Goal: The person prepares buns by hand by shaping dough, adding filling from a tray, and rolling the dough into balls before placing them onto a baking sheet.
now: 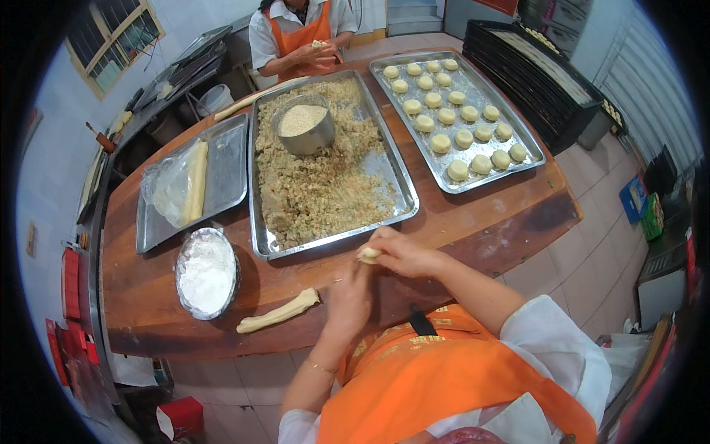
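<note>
I see the right hand (399, 253) pinching a small pale dough lump (369, 255), left hand (349, 300) beside it, grip unclear, by the crumb-filled silver metal tray's near edge (336, 237)

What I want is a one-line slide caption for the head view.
The right hand holds a dough piece beside the left hand; beyond, crumbly mixture and dough rounds lie on metal trays.
</note>
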A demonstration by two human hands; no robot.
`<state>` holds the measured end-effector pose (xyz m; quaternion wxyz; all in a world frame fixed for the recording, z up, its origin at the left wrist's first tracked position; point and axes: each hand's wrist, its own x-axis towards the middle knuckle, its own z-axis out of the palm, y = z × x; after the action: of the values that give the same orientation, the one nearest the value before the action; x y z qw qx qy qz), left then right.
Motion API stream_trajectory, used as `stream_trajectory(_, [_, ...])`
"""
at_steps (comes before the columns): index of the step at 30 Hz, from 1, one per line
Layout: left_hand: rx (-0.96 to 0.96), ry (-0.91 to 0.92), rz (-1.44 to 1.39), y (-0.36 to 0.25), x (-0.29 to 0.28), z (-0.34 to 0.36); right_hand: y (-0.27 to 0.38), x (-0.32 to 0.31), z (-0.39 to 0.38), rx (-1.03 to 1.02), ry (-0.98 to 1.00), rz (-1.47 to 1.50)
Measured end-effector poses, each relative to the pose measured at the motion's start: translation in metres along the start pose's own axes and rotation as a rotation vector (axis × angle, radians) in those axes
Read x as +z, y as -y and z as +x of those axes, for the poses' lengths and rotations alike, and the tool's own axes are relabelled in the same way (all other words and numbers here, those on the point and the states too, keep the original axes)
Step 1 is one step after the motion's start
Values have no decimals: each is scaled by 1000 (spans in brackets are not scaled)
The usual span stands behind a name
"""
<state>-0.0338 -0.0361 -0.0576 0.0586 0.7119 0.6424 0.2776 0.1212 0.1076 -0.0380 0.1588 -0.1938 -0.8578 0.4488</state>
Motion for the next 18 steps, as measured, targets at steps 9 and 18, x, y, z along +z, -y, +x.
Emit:
stream_trajectory(9, [-13, 13, -229, -12, 53, 29, 13, -22, -38, 147, -223, 108])
stream_trajectory(18, [-250, -131, -448, 3, 37, 7, 17, -5, -29, 262, -148, 922])
